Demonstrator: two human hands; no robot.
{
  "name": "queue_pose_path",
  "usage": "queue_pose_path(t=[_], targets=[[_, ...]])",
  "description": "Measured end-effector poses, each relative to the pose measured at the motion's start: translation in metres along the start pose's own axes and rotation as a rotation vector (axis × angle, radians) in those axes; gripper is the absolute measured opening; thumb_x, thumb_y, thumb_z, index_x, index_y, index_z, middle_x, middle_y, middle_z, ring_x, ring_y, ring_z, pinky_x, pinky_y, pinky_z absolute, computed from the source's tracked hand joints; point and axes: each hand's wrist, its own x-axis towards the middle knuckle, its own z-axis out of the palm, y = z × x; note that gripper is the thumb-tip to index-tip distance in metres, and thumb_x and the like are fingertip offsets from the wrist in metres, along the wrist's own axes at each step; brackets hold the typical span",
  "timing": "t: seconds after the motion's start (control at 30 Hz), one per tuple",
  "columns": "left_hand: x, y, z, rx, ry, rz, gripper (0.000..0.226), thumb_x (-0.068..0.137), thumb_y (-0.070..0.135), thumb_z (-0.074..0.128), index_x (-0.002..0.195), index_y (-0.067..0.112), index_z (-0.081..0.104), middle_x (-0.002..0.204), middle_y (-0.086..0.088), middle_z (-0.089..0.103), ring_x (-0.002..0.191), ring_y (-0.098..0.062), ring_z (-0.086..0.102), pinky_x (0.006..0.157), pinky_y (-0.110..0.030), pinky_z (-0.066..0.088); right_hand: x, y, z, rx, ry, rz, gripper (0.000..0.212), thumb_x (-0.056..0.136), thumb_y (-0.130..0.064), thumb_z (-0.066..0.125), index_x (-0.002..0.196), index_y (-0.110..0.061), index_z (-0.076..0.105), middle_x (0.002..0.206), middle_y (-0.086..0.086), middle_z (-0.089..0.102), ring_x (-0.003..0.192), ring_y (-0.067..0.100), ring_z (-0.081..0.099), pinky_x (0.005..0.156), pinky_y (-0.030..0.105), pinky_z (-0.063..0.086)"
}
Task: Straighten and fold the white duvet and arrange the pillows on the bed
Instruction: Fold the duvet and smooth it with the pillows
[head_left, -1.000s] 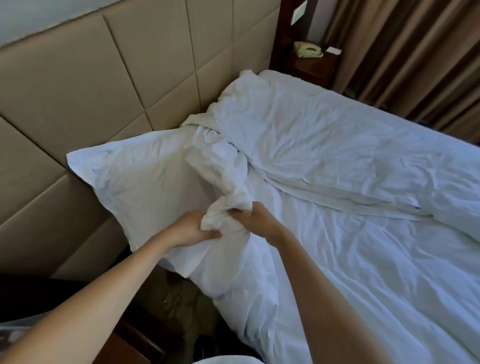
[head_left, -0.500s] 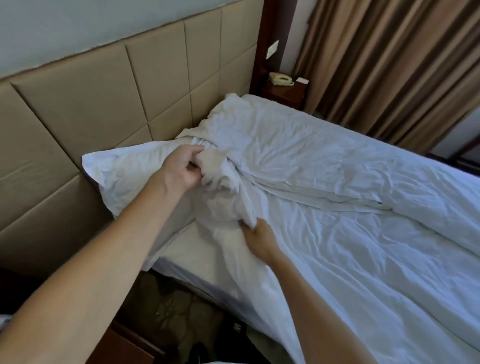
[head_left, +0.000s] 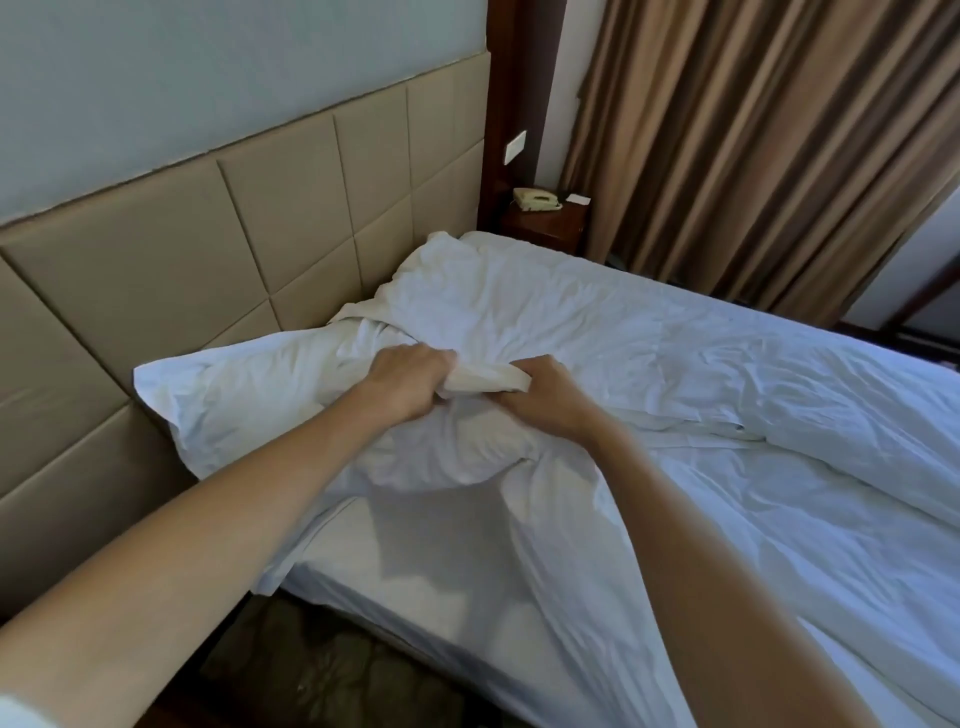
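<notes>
Duvet (head_left: 597, 332): white, creased, spread over the bed from centre to 3 o'clock; its near corner is gathered at centre, likely so the edge can be pulled straight.
Left hand (head_left: 410, 382): clenched on the bunched duvet corner, knuckles up, just left of centre.
Right hand (head_left: 550, 395): grasping the same cream-toned fold, close beside the left; the paired grip suggests a tug toward the head of the bed.
Near pillow (head_left: 244, 400): white, at 9 o'clock, leaning on the headboard, partly under the gathered cloth.
Far pillow: cannot tell; the raised corner at 12 o'clock may be bedding over one.
Mattress (head_left: 415, 582): exposed at 6 o'clock where the cover is lifted.
Headboard (head_left: 171, 249): tan padded panels, 10 o'clock.
Bedside table (head_left: 550, 226): dark wood, 12 o'clock, carrying a telephone (head_left: 537, 199).
Curtain (head_left: 753, 145): brown, 1 to 2 o'clock.
Stage: straightening under way; folding and pillow arrangement not yet done.
</notes>
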Motion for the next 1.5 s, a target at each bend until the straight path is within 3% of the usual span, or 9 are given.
queue_pose_path(t=[0.07, 0.17, 0.33, 0.47, 0.6, 0.73, 0.9, 1.27, 1.5], targets=[[0.024, 0.002, -0.013, 0.059, 0.104, -0.112, 0.011, 0.084, 0.008, 0.055, 0.092, 0.014, 0.060, 0.099, -0.007, 0.062, 0.098, -0.033, 0.061, 0.068, -0.036, 0.039, 0.007, 0.013, -0.015, -0.008, -0.050, -0.007, 0.031, 0.078, -0.042, 0.075, 0.100, -0.022, 0.068, 0.093, -0.003, 0.068, 0.084, 0.014, 0.063, 0.070, 0.031, 0.049], [0.058, 0.008, -0.043, 0.098, 0.227, -0.154, 0.016, 0.084, 0.000, 0.049, 0.080, 0.014, 0.054, 0.095, -0.006, 0.059, 0.092, -0.033, 0.060, 0.066, -0.037, 0.037, 0.027, 0.043, -0.026, -0.133, -0.124, 0.040, 0.051, 0.079, -0.030, 0.073, 0.126, -0.020, 0.055, 0.115, 0.005, 0.062, 0.103, 0.025, 0.059, 0.083, 0.036, 0.046], [0.106, 0.014, -0.067, 0.192, 0.367, -0.219, 0.024, 0.089, -0.003, 0.047, 0.100, 0.007, 0.065, 0.103, -0.013, 0.061, 0.090, -0.039, 0.064, 0.065, -0.040, 0.042, 0.037, 0.100, -0.044, -0.213, 0.041, 0.254, 0.019, 0.085, -0.019, 0.058, 0.102, -0.012, 0.064, 0.100, 0.013, 0.068, 0.095, 0.032, 0.064, 0.070, 0.029, 0.039], [0.135, -0.008, -0.083, 0.257, 0.364, -0.235, 0.022, 0.087, -0.006, 0.050, 0.099, 0.004, 0.065, 0.105, -0.016, 0.055, 0.091, -0.042, 0.064, 0.069, -0.042, 0.046, 0.045, 0.151, -0.075, -0.239, 0.148, 0.440, 0.025, 0.091, -0.027, 0.051, 0.099, -0.009, 0.067, 0.102, 0.019, 0.067, 0.098, 0.036, 0.064, 0.070, 0.032, 0.041], [0.175, -0.033, -0.082, 0.337, 0.285, -0.243, 0.023, 0.091, 0.002, 0.048, 0.105, 0.005, 0.066, 0.116, -0.020, 0.060, 0.105, -0.041, 0.062, 0.079, -0.042, 0.048, 0.081, 0.142, -0.107, -0.204, 0.363, 0.454, 0.021, 0.091, -0.018, 0.043, 0.082, -0.012, 0.062, 0.085, 0.010, 0.062, 0.079, 0.032, 0.060, 0.068, 0.035, 0.046], [0.225, -0.063, -0.079, 0.356, 0.324, -0.245, 0.028, 0.094, 0.008, 0.046, 0.109, 0.011, 0.069, 0.113, -0.017, 0.065, 0.105, -0.037, 0.064, 0.081, -0.039, 0.049, 0.137, 0.125, -0.138, -0.227, 0.507, 0.409, 0.023, 0.091, -0.012, 0.041, 0.080, -0.017, 0.061, 0.086, 0.008, 0.064, 0.081, 0.032, 0.061, 0.071, 0.040, 0.052], [0.312, -0.091, -0.095, 0.348, 0.424, -0.221, 0.022, 0.092, 0.007, 0.050, 0.100, 0.012, 0.071, 0.107, -0.015, 0.070, 0.103, -0.035, 0.065, 0.087, -0.038, 0.043, 0.221, 0.114, -0.183, -0.282, 0.642, 0.408, 0.025, 0.091, -0.007, 0.044, 0.094, -0.016, 0.068, 0.087, 0.006, 0.059, 0.084, 0.030, 0.058, 0.070, 0.036, 0.042], [0.564, -0.205, -0.092, 0.416, 0.488, -0.101, 0.022, 0.088, 0.005, 0.053, 0.095, 0.016, 0.070, 0.097, -0.007, 0.067, 0.094, -0.031, 0.061, 0.080, -0.037, 0.039, 0.490, 0.160, -0.245, -0.367, 0.731, 0.390, 0.025, 0.078, -0.004, 0.042, 0.065, -0.021, 0.054, 0.068, -0.001, 0.058, 0.075, 0.031, 0.055, 0.071, 0.036, 0.034], [0.698, -0.260, -0.089, 0.387, 0.535, -0.174, 0.022, 0.086, 0.001, 0.054, 0.100, 0.011, 0.069, 0.104, -0.014, 0.061, 0.100, -0.036, 0.053, 0.085, -0.043, 0.037, 0.637, 0.198, -0.266, -0.346, 0.771, 0.397, 0.028, 0.078, -0.004, 0.041, 0.069, -0.020, 0.061, 0.074, 0.002, 0.062, 0.081, 0.031, 0.055, 0.075, 0.035, 0.030]])
